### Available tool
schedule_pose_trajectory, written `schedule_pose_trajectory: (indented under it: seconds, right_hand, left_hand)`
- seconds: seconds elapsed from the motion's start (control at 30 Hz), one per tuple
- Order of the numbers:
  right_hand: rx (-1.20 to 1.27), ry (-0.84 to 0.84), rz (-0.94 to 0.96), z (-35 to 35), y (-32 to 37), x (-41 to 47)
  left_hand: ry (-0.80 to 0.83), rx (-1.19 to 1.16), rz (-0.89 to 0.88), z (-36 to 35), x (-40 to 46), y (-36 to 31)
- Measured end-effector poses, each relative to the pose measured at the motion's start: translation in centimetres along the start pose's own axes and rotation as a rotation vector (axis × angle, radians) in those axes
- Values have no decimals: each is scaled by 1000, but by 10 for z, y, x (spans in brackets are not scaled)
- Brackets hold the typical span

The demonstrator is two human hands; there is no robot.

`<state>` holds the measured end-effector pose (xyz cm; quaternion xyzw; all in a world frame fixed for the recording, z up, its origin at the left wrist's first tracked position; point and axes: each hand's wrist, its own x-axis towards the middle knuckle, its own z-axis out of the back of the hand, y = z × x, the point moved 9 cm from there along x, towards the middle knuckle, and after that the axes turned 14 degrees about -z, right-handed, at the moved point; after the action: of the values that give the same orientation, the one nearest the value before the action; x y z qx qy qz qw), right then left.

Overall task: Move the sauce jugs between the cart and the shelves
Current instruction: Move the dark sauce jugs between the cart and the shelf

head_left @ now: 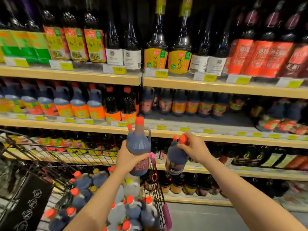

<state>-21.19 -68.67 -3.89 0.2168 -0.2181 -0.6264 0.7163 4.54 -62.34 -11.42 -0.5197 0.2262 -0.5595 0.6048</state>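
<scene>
Dark brown sauce fills the two jugs you are holding up in front of the shelves. Your left hand (129, 158) is wrapped around the lower body of the left jug (138, 144). That jug stands upright, with its red cap at the top and its handle on the right side. It is above the edge of the cart (156, 180).

Your right hand (194, 148) grips the top of the right jug (176, 158), with the fingers closed around its red cap. This jug hangs down from your hand and tilts a little. It is just to the right of the cart, in front of the lower shelves.

The two jugs are near each other but do not touch.

Below your arms, the wire cart holds many more jugs (133, 210) with red caps, and a few with yellow caps. They are packed close together. A black box (25, 202) sits at the left end of the cart.

Behind your hands is the middle shelf (200, 124). It has a bare spot at the front, with a row of dark jugs (183, 104) set further back. More jugs with orange labels (65, 104) stand to the left on that shelf. Tall dark bottles (156, 47) fill the top shelf, with yellow price tags (160, 73) under them.
</scene>
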Motion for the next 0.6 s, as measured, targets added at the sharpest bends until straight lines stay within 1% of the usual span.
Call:
schedule_pose_trajectory:
  seconds: [0.2,0.33,0.4,0.5,0.6]
  right_hand:
    - [63,-74,-41,24,-28,4]
    - [40,-63,-101,19,-49,19]
    - [19,-35,-105,9,-60,33]
    - [-16,8,-78,-7,-72,54]
    - [-36,50,-63,-24,-83,78]
  left_hand:
    - [18,-28,-38,-23,23,-10]
    - [42,-109,-90,-40,54,-14]
    - [5,-146,-119,-48,78,-15]
    - [-95,-183,-149,-54,118,-19]
    - [-132,-193,-197,-59,161,-18]
